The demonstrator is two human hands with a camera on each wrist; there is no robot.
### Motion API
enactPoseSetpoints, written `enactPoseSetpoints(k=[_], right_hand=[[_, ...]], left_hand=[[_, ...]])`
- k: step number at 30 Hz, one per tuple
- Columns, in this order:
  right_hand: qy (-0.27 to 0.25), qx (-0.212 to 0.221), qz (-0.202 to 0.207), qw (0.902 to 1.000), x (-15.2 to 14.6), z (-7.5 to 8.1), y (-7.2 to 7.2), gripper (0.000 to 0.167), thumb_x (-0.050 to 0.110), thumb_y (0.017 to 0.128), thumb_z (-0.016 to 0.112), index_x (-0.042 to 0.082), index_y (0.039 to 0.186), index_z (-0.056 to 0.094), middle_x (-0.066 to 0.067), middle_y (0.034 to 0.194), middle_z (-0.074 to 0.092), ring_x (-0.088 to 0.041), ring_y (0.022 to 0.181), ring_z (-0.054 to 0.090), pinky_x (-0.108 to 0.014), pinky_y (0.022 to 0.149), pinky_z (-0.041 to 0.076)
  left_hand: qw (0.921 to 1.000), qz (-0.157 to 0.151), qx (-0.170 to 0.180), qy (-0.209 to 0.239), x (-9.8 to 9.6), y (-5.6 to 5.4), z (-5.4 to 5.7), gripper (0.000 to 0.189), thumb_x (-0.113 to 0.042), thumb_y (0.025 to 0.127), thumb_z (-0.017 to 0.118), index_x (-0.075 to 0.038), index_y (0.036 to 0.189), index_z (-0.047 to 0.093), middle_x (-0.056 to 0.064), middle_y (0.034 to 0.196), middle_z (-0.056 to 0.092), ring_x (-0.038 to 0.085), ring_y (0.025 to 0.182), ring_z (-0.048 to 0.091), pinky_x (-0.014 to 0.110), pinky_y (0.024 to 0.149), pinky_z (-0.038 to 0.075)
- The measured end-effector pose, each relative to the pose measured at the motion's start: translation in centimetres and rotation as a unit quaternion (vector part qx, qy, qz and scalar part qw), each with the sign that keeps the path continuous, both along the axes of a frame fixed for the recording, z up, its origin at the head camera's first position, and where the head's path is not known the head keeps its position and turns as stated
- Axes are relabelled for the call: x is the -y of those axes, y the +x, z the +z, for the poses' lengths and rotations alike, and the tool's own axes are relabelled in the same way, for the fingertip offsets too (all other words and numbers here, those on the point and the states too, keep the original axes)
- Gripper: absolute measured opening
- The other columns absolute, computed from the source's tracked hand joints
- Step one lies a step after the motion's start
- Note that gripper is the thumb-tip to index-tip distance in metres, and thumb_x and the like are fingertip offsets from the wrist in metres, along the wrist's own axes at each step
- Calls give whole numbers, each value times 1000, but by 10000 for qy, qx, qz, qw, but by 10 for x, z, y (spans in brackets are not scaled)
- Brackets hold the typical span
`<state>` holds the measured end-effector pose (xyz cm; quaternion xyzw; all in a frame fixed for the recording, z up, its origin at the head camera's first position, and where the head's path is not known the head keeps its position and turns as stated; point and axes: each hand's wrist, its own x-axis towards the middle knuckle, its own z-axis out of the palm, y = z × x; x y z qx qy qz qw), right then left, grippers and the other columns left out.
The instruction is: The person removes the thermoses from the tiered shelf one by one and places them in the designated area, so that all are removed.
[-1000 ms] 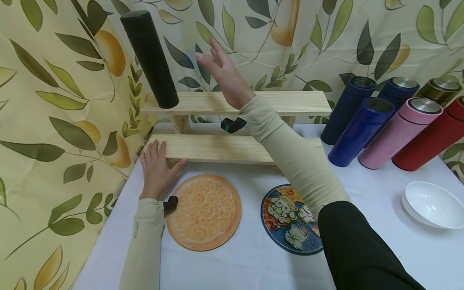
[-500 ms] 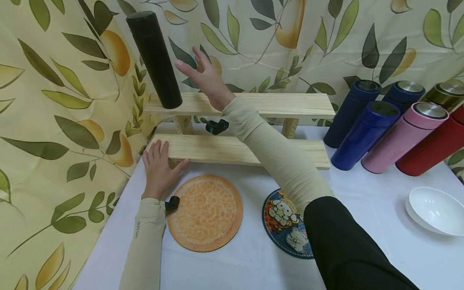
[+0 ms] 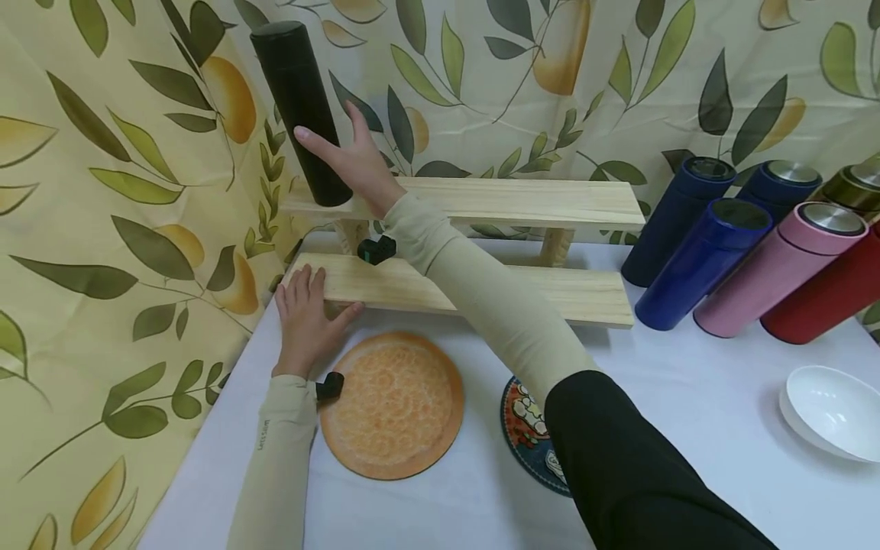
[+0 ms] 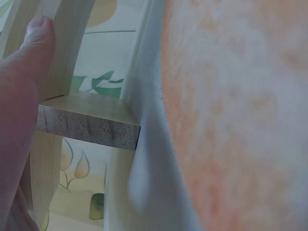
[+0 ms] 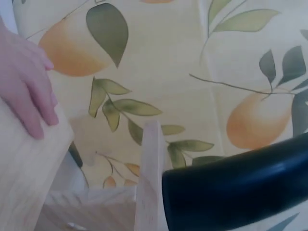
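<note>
A black thermos flask point(image 3: 302, 111) stands at the left end of the upper wooden shelf point(image 3: 522, 197). My right hand point(image 3: 360, 164) is at its right side, the thumb extended across its front and the index finger apart from it; contact cannot be made out. In the right wrist view the flask point(image 5: 236, 185) shows its base beside the shelf's end. My left hand point(image 3: 305, 321) rests with straight fingers on the left end of the lower shelf point(image 3: 440, 286), the thumb point(image 4: 41, 36) along its front.
Several flasks stand at right: dark blue, bright blue point(image 3: 701, 263), pink point(image 3: 780, 271), red and gold. A white bowl point(image 3: 832, 412) sits in front of them. A round pizza-like mat point(image 3: 392, 405) and a cartoon mat point(image 3: 525, 435), partly under my right arm, lie before the shelves.
My right hand has moved left and slightly down from over the upper shelf to the black flask. My left hand has stayed on the lower shelf.
</note>
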<state>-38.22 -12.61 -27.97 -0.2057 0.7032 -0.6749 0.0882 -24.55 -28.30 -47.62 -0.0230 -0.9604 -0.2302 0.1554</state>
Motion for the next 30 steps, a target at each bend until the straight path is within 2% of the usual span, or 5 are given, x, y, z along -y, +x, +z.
enactPoseSetpoints(k=[7, 14, 19, 24, 30], right_hand=[[-18, 36, -293, 9996, 19, 2, 0, 104, 47, 97, 75, 33, 173, 4, 14, 176, 9, -10, 158, 20, -36, 125, 26], [-261, 125, -560, 9980, 37, 3, -3, 106, 41, 94, 80, 28, 173, 10, 9, 173, 25, -9, 150, 35, -38, 123, 31], [-384, 137, -702, 9967, 44, 4, -8, 102, 39, 92, 83, 26, 171, 20, 9, 159, 43, -8, 132, 51, -32, 114, 41], [-398, 46, -738, 9965, 47, 6, -16, 93, 36, 91, 85, 24, 166, 31, 9, 145, 53, -6, 120, 55, -28, 104, 45], [-195, 315, -717, 9967, 50, 1, -28, 80, 29, 87, 85, 23, 154, 42, 7, 129, 58, -10, 108, 59, -28, 93, 49]], left_hand=[[10000, -21, 54, 10, -1, 1, -1, 103, -60, 95, 72, 5, 164, 32, 30, 170, 22, 46, 159, 14, 60, 126, -7], [10000, -32, -14, 35, 1, 1, -2, 106, -69, 95, 66, 4, 164, 33, 28, 171, 23, 45, 159, 15, 58, 126, -7], [9999, -61, -55, 117, 1, 1, -1, 104, -67, 95, 67, 4, 163, 34, 28, 170, 23, 45, 159, 14, 59, 126, -7], [9999, -46, -47, 111, 0, 0, 0, 103, -65, 95, 68, 4, 163, 34, 28, 171, 23, 44, 159, 14, 58, 126, -8], [10000, -25, 33, 79, 3, 0, -2, 109, -72, 93, 66, 4, 164, 33, 29, 171, 23, 45, 159, 14, 58, 126, -8]])
